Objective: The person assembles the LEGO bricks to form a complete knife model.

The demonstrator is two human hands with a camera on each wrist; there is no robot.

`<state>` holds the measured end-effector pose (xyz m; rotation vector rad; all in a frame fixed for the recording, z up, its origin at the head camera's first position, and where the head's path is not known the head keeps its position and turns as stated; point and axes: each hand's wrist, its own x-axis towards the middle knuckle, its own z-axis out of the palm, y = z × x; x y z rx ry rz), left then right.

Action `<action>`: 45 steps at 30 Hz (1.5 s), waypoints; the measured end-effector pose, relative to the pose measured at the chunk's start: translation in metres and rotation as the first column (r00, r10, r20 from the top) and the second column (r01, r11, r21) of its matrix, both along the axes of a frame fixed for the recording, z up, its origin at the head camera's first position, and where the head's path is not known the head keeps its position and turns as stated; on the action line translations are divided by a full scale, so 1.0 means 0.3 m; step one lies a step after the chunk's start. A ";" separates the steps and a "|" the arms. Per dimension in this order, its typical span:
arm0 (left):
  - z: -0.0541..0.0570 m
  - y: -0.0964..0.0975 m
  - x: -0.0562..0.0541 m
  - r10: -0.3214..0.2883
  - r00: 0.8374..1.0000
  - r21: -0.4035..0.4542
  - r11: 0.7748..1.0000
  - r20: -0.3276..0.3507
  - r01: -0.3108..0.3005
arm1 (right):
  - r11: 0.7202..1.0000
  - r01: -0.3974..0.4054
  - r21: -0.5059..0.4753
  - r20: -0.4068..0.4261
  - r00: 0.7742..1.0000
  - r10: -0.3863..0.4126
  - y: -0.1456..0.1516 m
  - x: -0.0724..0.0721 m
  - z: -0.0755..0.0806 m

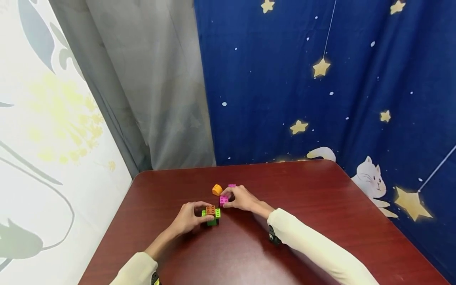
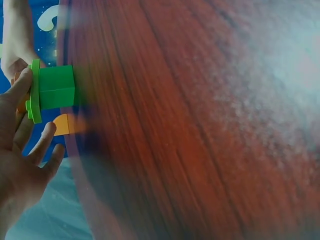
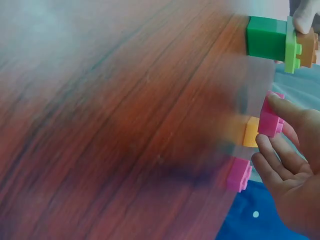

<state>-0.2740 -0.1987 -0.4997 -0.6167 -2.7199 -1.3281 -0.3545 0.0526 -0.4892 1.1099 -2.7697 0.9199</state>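
Two hands work close together over a desk [image 1: 320,198]. The left hand [image 1: 187,217] grips a stack [image 1: 211,210] between thumb and fingers: brown brick on top, light green plate [image 1: 218,213] beneath, green brick [image 2: 56,87] at the bottom. The plate's long axis runs left to right, jutting out on both sides of the brown brick.

The right hand [image 1: 244,198] pinches a pink brick [image 1: 223,201] between thumb and finger. This brick is just beyond the stack and slightly right, apart from it; so from the right hand, the stack lies leftward and nearer the person. The pink brick looks nearly square, studs up. Whether it touches the desk is hard to tell.

A yellow brick [image 1: 217,190] and a second pink brick [image 3: 238,175] sit farther back, nearer the right hand than the left.
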 end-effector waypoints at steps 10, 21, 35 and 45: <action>-0.013 -0.004 0.001 0.022 0.999 0.001 1.000 0.031 -0.022 | 0.998 -0.056 -0.007 -0.011 0.998 0.056 0.025 0.043 0.050; 0.002 -0.001 -0.006 -0.016 1.000 -0.001 1.000 0.021 0.016 | 0.992 -0.115 -0.043 -0.077 0.991 0.112 0.013 0.073 0.109; -0.011 -0.001 -0.013 -0.022 1.000 0.010 1.000 -0.005 0.022 | 0.990 -0.133 -0.039 -0.086 0.988 0.129 -0.015 0.106 0.129; -0.007 -0.002 -0.014 -0.031 1.000 0.009 0.999 0.006 0.031 | 0.989 -0.151 -0.006 -0.077 0.986 0.150 -0.052 0.133 0.128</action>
